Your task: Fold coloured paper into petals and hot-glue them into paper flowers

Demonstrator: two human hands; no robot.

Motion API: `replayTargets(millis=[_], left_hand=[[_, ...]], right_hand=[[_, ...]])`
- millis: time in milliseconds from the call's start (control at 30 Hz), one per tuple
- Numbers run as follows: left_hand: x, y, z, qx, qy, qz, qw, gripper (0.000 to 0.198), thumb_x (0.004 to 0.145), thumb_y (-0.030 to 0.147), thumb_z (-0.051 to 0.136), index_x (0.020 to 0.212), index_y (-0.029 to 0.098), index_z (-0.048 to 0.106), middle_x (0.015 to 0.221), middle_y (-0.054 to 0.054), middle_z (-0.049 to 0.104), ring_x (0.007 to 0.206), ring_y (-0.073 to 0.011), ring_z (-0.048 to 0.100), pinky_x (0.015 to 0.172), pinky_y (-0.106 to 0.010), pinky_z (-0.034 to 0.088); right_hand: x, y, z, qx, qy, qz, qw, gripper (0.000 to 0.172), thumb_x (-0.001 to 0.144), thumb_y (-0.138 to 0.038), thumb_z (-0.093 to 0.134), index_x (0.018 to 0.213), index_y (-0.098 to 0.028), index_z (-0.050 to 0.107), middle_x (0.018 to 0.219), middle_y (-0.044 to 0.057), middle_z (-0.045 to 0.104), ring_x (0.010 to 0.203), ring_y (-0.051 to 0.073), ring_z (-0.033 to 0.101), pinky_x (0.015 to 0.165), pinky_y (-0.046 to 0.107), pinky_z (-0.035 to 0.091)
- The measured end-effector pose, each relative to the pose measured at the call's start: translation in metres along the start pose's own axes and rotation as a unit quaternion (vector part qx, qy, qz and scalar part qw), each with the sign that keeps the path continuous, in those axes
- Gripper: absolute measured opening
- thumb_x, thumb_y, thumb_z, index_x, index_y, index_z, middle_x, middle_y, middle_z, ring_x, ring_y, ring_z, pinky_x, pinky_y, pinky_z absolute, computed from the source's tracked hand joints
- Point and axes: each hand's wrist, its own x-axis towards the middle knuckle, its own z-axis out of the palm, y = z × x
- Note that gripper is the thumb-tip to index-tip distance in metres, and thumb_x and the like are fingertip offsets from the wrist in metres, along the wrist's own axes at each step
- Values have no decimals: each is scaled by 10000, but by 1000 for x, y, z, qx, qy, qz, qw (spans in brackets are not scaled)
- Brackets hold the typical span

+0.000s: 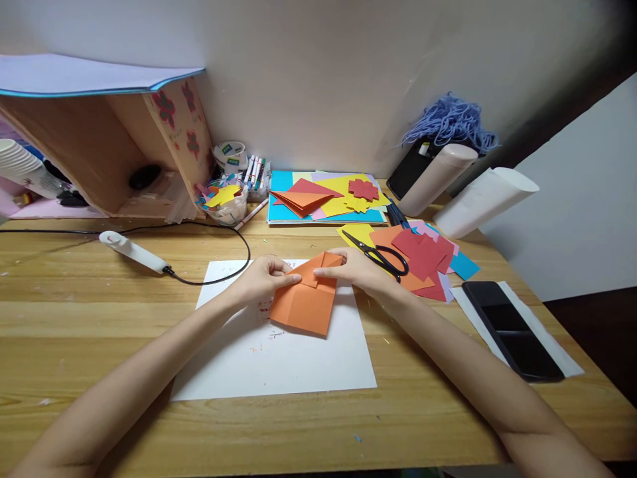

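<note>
Both hands hold one piece of orange paper point(304, 310), whose top part is folded over in overlapping flaps. My left hand point(266, 277) pinches its upper left side, thumb lying on the front. At the upper right, my right hand point(352, 267) grips the same paper, its thumb pressed on the folded flap and the other fingers behind. Crease lines run across the lower part of the orange paper. Beneath it lies a white sheet point(223, 368) with small coloured marks. Black-handled scissors point(378, 255) rest just right of my right hand, on coloured paper scraps.
Red and orange paper pieces point(428, 255) lie right of the scissors. Behind is a stack of coloured paper point(283, 216) with cut shapes on it. A black phone point(512, 328) lies at the right. On the left are a corded white tool point(133, 252) and a cardboard box point(174, 139).
</note>
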Motion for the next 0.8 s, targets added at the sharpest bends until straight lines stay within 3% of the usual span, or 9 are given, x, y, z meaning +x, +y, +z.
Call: replayTargets(millis=[100,200,367,500,667,800], left_hand=[[-1,1,2,-20,21,3,1000,323,640,452,627,680,134,593,603,-4,604,526,-99,511,474,-190,343],[-1,2,3,-15,6,0,1000,318,637,451,624,666,135,595,598,-7,596,517,-101,495,469,-197,327],[0,-2,4,40,-36,-1,999,374,663,490,583,559,134,534,511,22,458,436,-62,336,417,-204,199],[0,-2,6,56,-12,24,998,407,667,491,575,496,144,450,475,50,348,430,-49,256,419,-203,151],[-4,3,12,22,18,9,1000,360,654,475,586,561,133,524,524,28,465,464,-69,377,427,-188,238],[-5,3,16,9,38,4,999,334,638,450,605,562,133,532,508,34,468,462,-71,399,430,-187,266]], right_hand=[[2,8,4,60,-31,14,998,432,590,-374,708,945,-137,641,926,85,661,817,202,594,661,266,452],[4,15,8,66,-23,7,998,435,587,-365,712,946,-131,638,936,90,661,837,211,596,661,266,457],[4,18,10,33,-19,15,999,409,579,-369,717,895,-124,630,890,86,662,801,209,606,622,258,463],[4,16,11,21,-12,24,999,383,585,-364,711,890,-148,631,894,71,663,791,201,606,614,253,467],[2,14,14,21,-2,29,999,357,594,-332,698,895,-154,629,902,73,660,806,207,607,604,246,468],[1,14,17,33,2,25,999,330,605,-286,669,894,-136,620,903,79,661,801,208,610,599,243,469]])
